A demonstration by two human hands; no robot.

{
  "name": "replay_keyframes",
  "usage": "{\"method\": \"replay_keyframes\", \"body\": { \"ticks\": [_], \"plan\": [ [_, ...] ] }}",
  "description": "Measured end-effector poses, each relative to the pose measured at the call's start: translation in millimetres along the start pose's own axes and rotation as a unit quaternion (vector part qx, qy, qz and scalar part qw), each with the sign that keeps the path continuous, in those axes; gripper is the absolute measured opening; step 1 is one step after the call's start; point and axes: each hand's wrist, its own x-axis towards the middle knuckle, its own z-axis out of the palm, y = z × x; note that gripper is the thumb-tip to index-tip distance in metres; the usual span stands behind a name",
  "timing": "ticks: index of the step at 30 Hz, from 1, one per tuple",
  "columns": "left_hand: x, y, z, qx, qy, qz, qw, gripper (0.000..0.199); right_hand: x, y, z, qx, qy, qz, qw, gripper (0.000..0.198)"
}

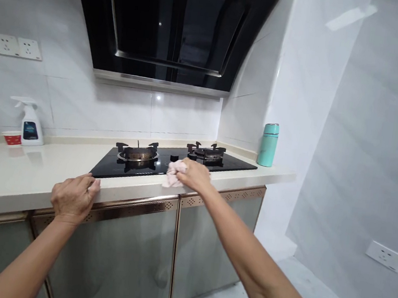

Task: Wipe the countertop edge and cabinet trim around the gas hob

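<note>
Right hand (195, 175), arm stretched to frame centre, fingers clamped on a pink cloth (175, 172) at the black cooktop's (153, 167) front edge. Left hand (73, 197), lower left, curls over the countertop (17, 175) lip, holding nothing.

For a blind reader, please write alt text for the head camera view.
The right hand presses a pink cloth on a black gas hob; the left hand rests on the counter edge. A spray bottle stands left, a teal flask right.

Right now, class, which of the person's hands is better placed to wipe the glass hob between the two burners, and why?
Right. The right hand already presses the pink cloth on the black hob, while the left hand grips the counter edge.
</note>
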Motion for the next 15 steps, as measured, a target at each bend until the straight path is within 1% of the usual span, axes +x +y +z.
{"method": "replay_keyframes", "body": {
  "ticks": [2, 4, 5, 7, 10, 12, 13, 15],
  "plan": [
    [0.0, -1.0, -2.9, 0.000, -0.003, 0.010, 1.000, 0.042, 0.3, -38.3, 10.1, 0.016, -0.009, -0.039, 0.999, 0.037],
    [0.1, -2.1, -5.4, 0.003, 0.001, 0.020, 1.000, 0.041, 0.0, -65.3, 16.0, 0.034, -0.012, -0.084, 0.996, 0.039],
    [0.3, -2.6, -6.3, 0.005, 0.003, 0.023, 1.000, 0.040, -1.0, -73.8, 17.3, 0.046, -0.014, -0.105, 0.993, 0.041],
    [0.5, -3.3, -7.3, 0.005, 0.010, 0.027, 1.000, 0.039, -5.3, -80.9, 17.0, 0.084, -0.015, -0.128, 0.988, 0.045],
    [0.4, -4.1, -7.2, 0.001, 0.016, 0.032, 0.999, 0.036, -17.3, -70.7, 10.2, 0.199, -0.044, -0.127, 0.971, 0.044],
    [-0.2, -4.7, -6.6, 0.002, 0.016, 0.037, 0.999, 0.036, -25.3, -53.5, 2.2, 0.300, -0.085, -0.124, 0.942, 0.040],
    [-0.7, -4.9, -6.2, 0.003, 0.015, 0.038, 0.999, 0.036, -27.9, -42.4, -2.8, 0.346, -0.094, -0.120, 0.926, 0.040],
    [-1.6, -4.8, -5.6, 0.002, 0.013, 0.037, 0.999, 0.036, -27.6, -16.2, -14.5, 0.409, -0.071, -0.097, 0.905, 0.040]
  ]
}}
